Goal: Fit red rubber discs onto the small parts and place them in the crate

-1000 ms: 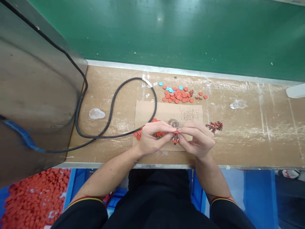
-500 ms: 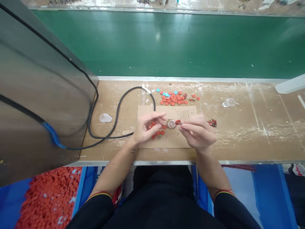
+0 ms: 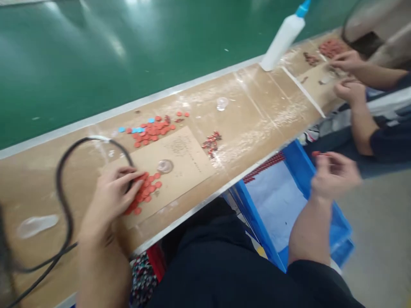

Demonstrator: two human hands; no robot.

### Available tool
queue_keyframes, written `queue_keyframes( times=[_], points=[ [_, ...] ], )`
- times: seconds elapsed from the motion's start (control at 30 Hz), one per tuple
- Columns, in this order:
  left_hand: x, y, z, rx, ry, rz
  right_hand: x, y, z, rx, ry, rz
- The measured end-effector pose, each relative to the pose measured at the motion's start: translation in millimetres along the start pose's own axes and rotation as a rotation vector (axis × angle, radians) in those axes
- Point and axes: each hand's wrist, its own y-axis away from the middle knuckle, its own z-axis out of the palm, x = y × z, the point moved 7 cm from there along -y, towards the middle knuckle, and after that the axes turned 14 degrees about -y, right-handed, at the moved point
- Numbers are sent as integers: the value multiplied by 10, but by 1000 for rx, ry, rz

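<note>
My right hand (image 3: pixel 335 177) is closed in a pinch on a red disc (image 3: pixel 316 153), which sticks out at the fingertips. It is held out to the right, above the far edge of a blue bin (image 3: pixel 297 160). On the bench, my left hand (image 3: pixel 111 194) reaches its fingertips to a pile of red discs (image 3: pixel 149 188), with thumb and forefinger a little apart. Beside that pile, a round clear piece (image 3: pixel 165 166) rests on a cardboard sheet (image 3: pixel 189 171). Behind the sheet lie more red discs (image 3: pixel 156 130) with several blue ones (image 3: pixel 138 130).
A black cable (image 3: pixel 61 179) loops at the left. Small red and metallic parts (image 3: pixel 212 143) lie right of the sheet. A white bottle (image 3: pixel 284 40) with a blue tip stands farther right, near a co-worker's hands (image 3: pixel 349 77). Clear pieces (image 3: pixel 221 103) lie on the bench.
The view has swung to the right. My right hand has carried the red disc from above the sheet out over the bin side. My left hand's fingers have come down to the red discs.
</note>
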Motion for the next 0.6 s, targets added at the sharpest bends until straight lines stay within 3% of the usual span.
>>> queue_keyframes(
  times=[0.07,0.13,0.3,0.47,0.6],
  points=[
    [13,-36,-26,2,-32,-12,407,398,-198,12,194,195],
    [57,-63,-62,-19,-43,-41,747,810,-248,-43,277,322],
    [119,-100,-89,-94,-40,-181,1403,1638,0,-296,328,591],
    [58,-112,-125,19,-61,-192,1798,2087,352,-517,303,726],
    [-207,-13,-92,17,-4,-378,1952,2245,471,-581,264,748]
  ],
)
